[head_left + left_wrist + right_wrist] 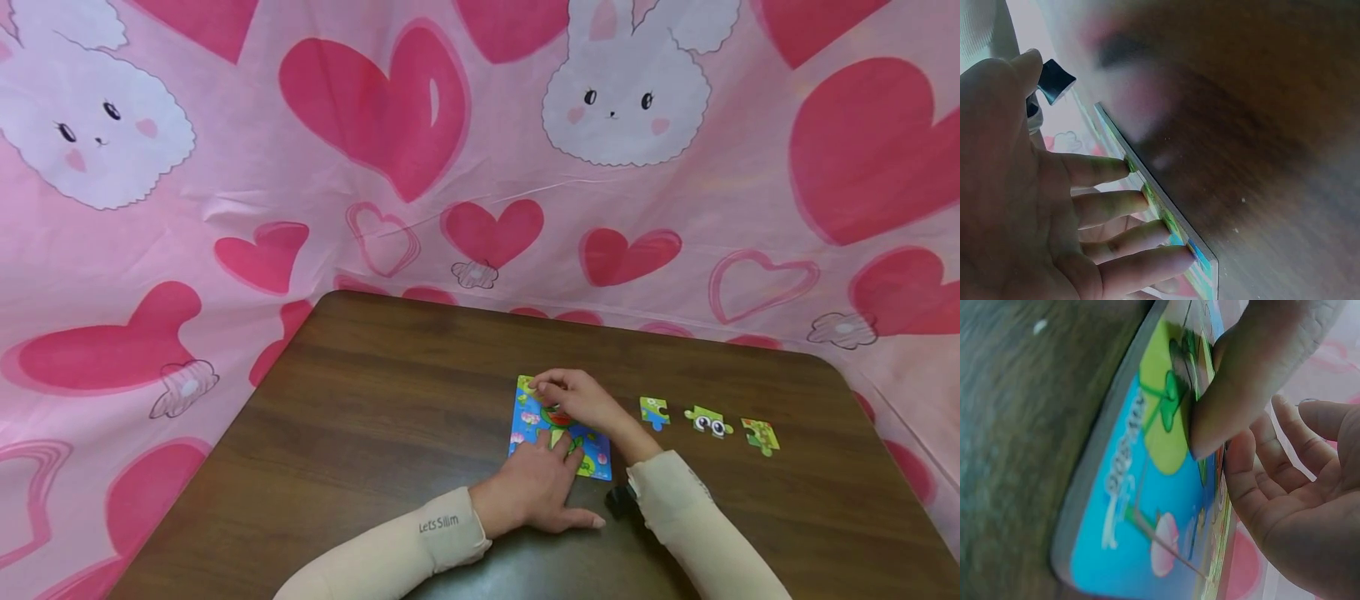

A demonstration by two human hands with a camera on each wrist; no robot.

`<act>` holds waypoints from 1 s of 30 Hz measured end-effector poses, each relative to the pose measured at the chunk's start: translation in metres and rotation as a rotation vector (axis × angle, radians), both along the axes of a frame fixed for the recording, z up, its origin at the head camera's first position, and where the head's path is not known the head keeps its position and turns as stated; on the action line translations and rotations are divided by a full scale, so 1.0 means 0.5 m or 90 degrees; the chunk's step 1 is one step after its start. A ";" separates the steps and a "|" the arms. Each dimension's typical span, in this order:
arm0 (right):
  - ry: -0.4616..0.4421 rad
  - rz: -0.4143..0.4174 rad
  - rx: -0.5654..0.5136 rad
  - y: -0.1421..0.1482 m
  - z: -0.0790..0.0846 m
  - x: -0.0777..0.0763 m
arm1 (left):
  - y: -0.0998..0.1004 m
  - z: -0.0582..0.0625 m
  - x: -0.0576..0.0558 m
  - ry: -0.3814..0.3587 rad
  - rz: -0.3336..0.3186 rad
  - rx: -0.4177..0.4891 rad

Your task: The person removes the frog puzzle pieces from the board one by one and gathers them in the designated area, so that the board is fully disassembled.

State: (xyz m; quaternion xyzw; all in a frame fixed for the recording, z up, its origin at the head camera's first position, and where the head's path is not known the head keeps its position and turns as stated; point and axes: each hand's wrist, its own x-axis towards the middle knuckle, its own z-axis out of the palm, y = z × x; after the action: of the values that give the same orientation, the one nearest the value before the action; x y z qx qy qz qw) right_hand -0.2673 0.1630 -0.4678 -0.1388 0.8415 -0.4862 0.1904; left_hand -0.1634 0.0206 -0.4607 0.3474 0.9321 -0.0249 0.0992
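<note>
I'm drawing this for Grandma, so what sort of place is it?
Probably a small play corner, maybe set up for filming. There's a brown table in front of pink hangings with hearts and bunnies, and a colourful jigsaw puzzle with three loose pieces beside it.

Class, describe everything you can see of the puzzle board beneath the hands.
The puzzle board lies flat on the brown table, a thin rectangle, apparently card, with grey sides. Its print shows green leaves and pink flowers on blue. The left hand touches its near part; the right hand is over its far part.
</note>
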 end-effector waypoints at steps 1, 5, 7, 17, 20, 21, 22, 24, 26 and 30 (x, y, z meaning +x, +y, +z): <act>0.004 0.001 0.004 -0.001 0.001 0.001 | 0.000 0.000 0.000 0.001 -0.001 -0.001; 0.013 0.003 0.016 -0.007 0.003 0.002 | 0.000 -0.001 0.000 0.003 -0.003 -0.004; 0.021 0.004 0.026 -0.009 0.005 0.003 | 0.000 -0.003 0.001 0.004 -0.003 -0.005; 0.034 0.016 0.013 -0.013 0.010 0.006 | -0.002 -0.003 -0.002 0.003 -0.006 -0.003; 0.046 0.029 0.014 -0.014 0.010 0.007 | -0.001 -0.002 -0.002 0.004 -0.005 -0.009; 0.052 0.036 0.014 -0.014 0.009 0.007 | 0.000 -0.002 -0.002 0.006 -0.004 -0.011; 0.057 0.042 0.012 -0.013 0.007 0.007 | 0.000 -0.002 -0.001 0.008 -0.004 -0.011; 0.067 0.054 0.012 -0.010 0.002 0.007 | 0.000 -0.002 -0.001 0.010 -0.005 -0.009; 0.074 0.064 0.008 -0.009 -0.003 0.008 | -0.001 -0.002 0.000 0.011 -0.007 -0.006; 0.080 0.076 0.011 -0.005 -0.005 0.011 | 0.000 0.001 0.001 0.007 -0.008 -0.006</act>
State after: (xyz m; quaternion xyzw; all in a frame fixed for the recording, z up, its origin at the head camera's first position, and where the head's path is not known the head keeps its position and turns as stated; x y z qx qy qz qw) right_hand -0.2617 0.1603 -0.4704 -0.2175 0.8462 -0.4567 0.1674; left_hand -0.1630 0.0204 -0.4603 0.3524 0.9304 -0.0315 0.0954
